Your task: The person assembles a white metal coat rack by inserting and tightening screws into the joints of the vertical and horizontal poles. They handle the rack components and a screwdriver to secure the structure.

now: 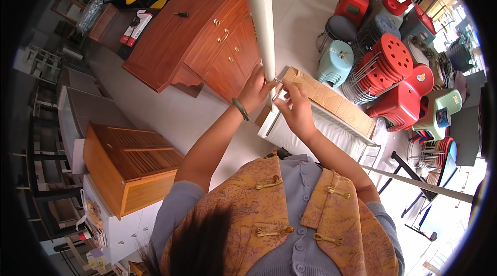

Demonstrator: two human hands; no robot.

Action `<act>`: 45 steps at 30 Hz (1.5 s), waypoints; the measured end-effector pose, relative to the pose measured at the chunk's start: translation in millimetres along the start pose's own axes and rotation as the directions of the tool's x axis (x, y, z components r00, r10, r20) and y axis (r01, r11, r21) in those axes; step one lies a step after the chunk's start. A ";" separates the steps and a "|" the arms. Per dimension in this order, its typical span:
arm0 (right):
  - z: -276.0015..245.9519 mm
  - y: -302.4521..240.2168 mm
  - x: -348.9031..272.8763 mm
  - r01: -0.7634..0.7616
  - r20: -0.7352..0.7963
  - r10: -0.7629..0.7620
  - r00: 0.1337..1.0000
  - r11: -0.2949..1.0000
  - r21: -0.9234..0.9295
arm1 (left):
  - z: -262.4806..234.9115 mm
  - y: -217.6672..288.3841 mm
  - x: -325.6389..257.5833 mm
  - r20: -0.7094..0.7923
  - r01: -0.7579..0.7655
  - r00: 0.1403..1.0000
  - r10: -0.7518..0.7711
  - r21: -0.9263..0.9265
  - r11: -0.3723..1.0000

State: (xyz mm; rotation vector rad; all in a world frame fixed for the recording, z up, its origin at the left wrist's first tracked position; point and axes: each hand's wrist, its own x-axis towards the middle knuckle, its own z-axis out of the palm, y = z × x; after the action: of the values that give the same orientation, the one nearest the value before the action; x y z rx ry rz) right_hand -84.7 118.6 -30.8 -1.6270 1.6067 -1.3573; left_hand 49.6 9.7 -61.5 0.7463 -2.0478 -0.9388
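A thick white pole [259,12] rises from the middle toward the far edge. My left hand [252,90], with a dark green bangle at its wrist, grips the pole's lower part, thumb toward the right hand. Close on the right, my right hand [296,113] has its fingers pinched near the pole's side. Between the two hands shows a small thin metal piece [278,80]; its kind is too small to make out. Below the hands is a long white padded frame [310,136], with a flat brown cardboard piece [331,101] along its far side.
A reddish-brown wooden cabinet [202,27] stands left of the pole, with a dark screwdriver-like tool [181,14] on top. An orange slatted wooden cabinet [129,167] is at the near left. Stacked red stools [396,53] and a pale blue stool [336,58] crowd the right.
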 end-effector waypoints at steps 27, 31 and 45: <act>0.4 47.1 30.4 -0.029 0.014 0.029 0.999 0.999 -0.042 | 2.2 -2.5 2.8 -0.006 -0.025 1.000 0.024 -0.063 0.998; 4.3 18.3 30.6 -0.495 0.238 0.438 0.867 0.704 0.509 | 0.0 -1.5 3.0 -0.010 -0.006 1.000 0.006 -0.076 0.997; 7.3 2.8 9.1 0.062 -0.119 -0.059 0.991 0.998 0.018 | 2.6 -5.0 1.2 -0.004 0.034 0.999 -0.034 -0.052 0.998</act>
State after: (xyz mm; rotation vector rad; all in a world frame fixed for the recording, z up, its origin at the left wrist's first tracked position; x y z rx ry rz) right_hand -81.2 107.4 -33.2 -1.6214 1.6148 -1.5230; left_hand 47.8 6.9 -66.3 0.7565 -2.0047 -1.0047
